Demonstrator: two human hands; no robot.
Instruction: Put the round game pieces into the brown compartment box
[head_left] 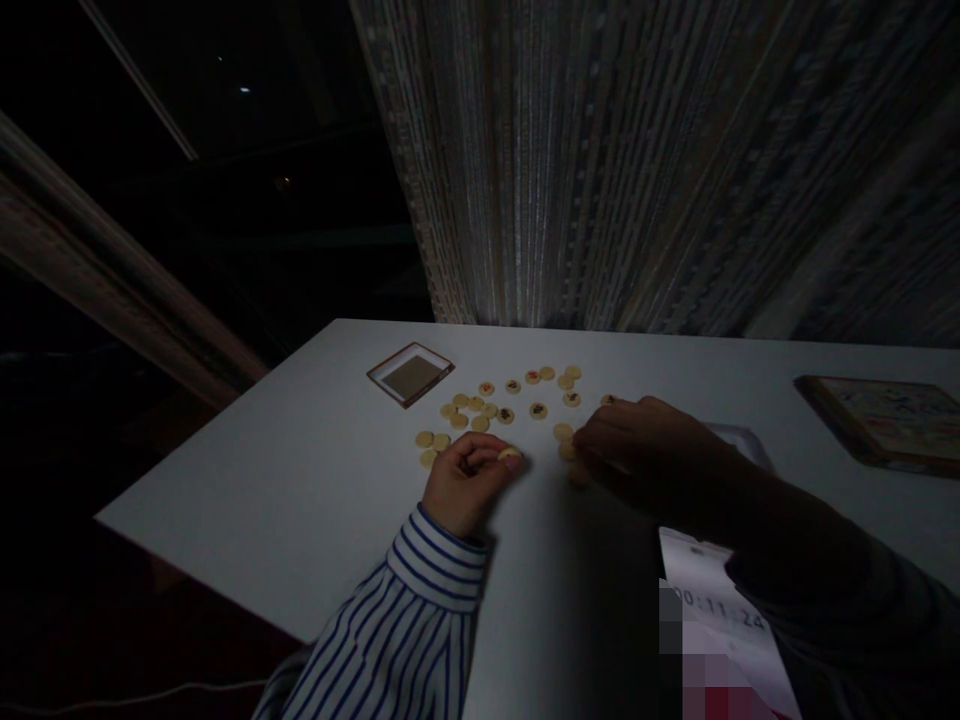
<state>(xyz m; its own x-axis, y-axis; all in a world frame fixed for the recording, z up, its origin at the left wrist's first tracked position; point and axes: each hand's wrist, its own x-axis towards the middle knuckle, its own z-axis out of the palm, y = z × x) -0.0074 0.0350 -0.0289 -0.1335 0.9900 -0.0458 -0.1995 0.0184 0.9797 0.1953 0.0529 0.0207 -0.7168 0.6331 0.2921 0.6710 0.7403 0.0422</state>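
My left hand (466, 482), in a blue-striped sleeve, pinches a round Chinese chess piece (509, 455) between thumb and fingers just above the white table (300, 430). Darker and in shadow, my right hand (637, 445) has its fingers closed and pointing down beside several pale pieces (562, 432). Whatever its fingertips may hold is hidden. Beyond both hands lie scattered chess pieces, some face up with black characters (538, 411) or red characters (486, 388), others showing blank sides (459, 421). A few blank pieces (425, 439) sit left of my left hand.
A shallow open box or lid (411, 374) lies at the back left. A phone (720, 590) showing a timer is under my right forearm, with a clear plastic item (742, 443) partly hidden behind it. At far right is a patterned box (885, 420). Curtains (510, 180) hang behind.
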